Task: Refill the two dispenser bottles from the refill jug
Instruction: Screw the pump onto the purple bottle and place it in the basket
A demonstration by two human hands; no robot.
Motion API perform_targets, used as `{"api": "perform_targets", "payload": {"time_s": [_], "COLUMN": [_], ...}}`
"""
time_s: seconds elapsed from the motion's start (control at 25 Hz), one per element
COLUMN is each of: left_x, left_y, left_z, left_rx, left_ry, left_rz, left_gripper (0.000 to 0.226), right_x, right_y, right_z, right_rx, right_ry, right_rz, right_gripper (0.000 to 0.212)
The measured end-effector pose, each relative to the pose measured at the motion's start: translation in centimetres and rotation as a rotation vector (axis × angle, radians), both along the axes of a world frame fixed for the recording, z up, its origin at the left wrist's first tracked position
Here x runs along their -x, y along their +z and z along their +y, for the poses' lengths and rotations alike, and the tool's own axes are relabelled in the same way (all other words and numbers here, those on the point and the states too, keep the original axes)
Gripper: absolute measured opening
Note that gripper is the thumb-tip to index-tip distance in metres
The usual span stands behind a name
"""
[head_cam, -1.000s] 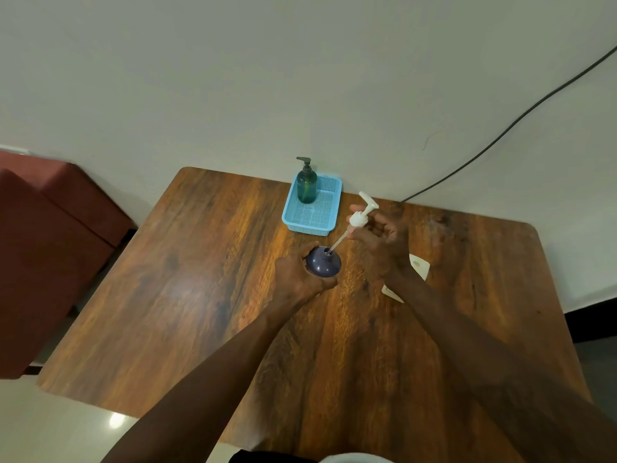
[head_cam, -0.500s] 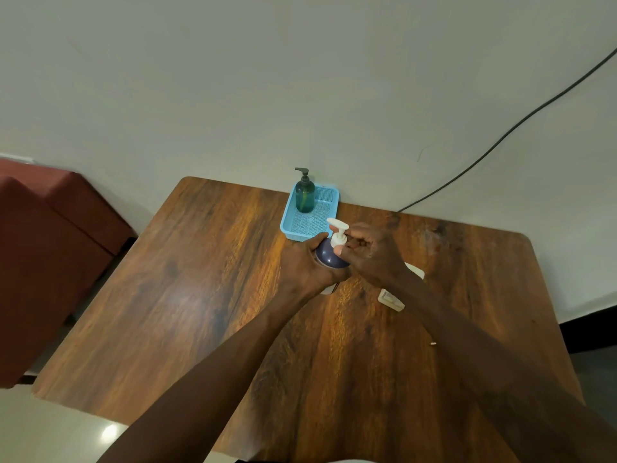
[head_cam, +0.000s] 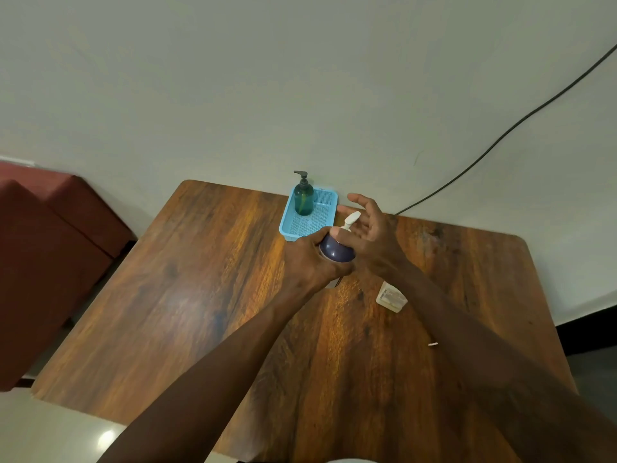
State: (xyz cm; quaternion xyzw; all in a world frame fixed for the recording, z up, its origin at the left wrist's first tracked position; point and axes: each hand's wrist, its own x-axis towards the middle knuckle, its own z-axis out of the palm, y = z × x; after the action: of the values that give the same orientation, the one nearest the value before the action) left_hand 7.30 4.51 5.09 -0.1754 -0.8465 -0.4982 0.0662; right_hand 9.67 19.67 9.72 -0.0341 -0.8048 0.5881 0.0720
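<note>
On the brown wooden table (head_cam: 207, 295), the left hand (head_cam: 309, 262) wraps the dark purple round dispenser bottle (head_cam: 335, 250). The right hand (head_cam: 369, 230) is spread wide by its white pump head (head_cam: 350, 220). If the pump isn't screwed tight, it could leak. Farther back, the green pump bottle (head_cam: 303, 200) stands in the blue plastic basket (head_cam: 314, 223).

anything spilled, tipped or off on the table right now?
No spill shows. The green bottle stands upright in the blue basket. The left hand grips the purple bottle, white pump on; the right hand is open beside it. Odd bits: a small white packet and a tiny white scrap lie loose on the table.
</note>
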Motion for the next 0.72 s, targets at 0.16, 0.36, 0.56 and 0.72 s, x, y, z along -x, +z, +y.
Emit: {"api": "perform_targets", "payload": {"time_s": [0.16, 0.36, 0.56, 0.72], "left_x": [0.4, 0.0, 0.4, 0.3], "left_y": [0.0, 0.9, 1.5, 1.4], "left_z": [-0.3, 0.3, -0.3, -0.3], "left_rx": [-0.007, 0.006, -0.006, 0.006], "left_ry": [-0.002, 0.019, 0.028, 0.033], "left_rz": [0.01, -0.05, -0.024, -0.026], "left_gripper": [0.075, 0.063, 0.072, 0.066], "right_x": [-0.1, -0.1, 0.1, 0.1], "right_y": [0.1, 0.8, 1.3, 2.1], "right_z": [0.2, -1.2, 0.0, -0.5], "right_rx": [-0.117, -0.349, -0.219, -0.401], "right_ry": [-0.006, -0.256, 0.062, -0.215], "right_rz": [0.084, 0.168, 0.074, 0.108], "right_gripper": [0.083, 0.075, 0.08, 0.08]}}
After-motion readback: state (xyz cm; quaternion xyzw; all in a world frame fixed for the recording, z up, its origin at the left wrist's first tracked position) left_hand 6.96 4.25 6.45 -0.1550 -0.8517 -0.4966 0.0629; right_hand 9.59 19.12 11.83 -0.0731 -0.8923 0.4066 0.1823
